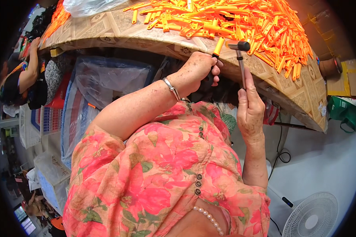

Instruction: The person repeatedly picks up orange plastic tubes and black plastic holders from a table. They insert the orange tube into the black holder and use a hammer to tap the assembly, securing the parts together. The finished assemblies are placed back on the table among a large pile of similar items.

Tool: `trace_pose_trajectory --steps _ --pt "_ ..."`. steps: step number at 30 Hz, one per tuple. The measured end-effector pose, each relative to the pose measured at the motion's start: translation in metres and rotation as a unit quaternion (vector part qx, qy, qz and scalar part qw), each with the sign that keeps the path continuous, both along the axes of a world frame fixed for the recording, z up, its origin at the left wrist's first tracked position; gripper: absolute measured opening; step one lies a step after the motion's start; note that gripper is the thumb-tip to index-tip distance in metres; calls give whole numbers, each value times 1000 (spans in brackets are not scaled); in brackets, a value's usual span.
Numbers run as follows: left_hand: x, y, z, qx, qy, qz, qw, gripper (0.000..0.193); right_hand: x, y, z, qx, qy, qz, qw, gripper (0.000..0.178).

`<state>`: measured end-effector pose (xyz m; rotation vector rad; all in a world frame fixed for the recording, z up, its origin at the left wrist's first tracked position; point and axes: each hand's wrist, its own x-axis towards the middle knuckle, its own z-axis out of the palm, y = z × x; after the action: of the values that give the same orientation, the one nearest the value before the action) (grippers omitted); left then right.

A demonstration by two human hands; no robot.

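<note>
My left hand (pixel 199 70) is closed around a dark piece with a yellow-orange plastic part (pixel 218 46) sticking up above the fist. How the two parts join is hidden by my fingers. My right hand (pixel 250 108) grips a small mallet (pixel 241 63) by its thin shaft. The mallet's head has a black end and a translucent amber end, which is beside the yellow-orange part, with a small gap between them. Both hands are at the near edge of a table (pixel 118 29) that bears a large heap of orange plastic pieces (pixel 241 23).
A clear plastic bag (pixel 93 6) lies at the table's far left. Below it hangs a large blue-edged woven sack (pixel 106 75). A white fan (pixel 314 215) stands at lower right, a green bag (pixel 342 110) at right. Another person's arm (pixel 29 75) shows at far left.
</note>
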<state>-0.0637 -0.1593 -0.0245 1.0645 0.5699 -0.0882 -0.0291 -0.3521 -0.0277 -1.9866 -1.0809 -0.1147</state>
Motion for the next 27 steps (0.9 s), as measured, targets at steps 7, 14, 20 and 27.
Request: trace_pose_trajectory --steps 7,14,20,27 --pt "-2 0 1 0 5 8 1000 26 7 1 9 -57 -14 15 998 58" --pt "-3 0 2 26 10 -8 1000 25 4 10 5 -108 21 7 994 52" --pt "-2 -1 0 43 -1 -5 999 25 2 8 9 -43 -7 -2 999 54" --pt "-4 3 -4 55 -12 -21 998 26 1 2 11 -70 151 -2 986 51"
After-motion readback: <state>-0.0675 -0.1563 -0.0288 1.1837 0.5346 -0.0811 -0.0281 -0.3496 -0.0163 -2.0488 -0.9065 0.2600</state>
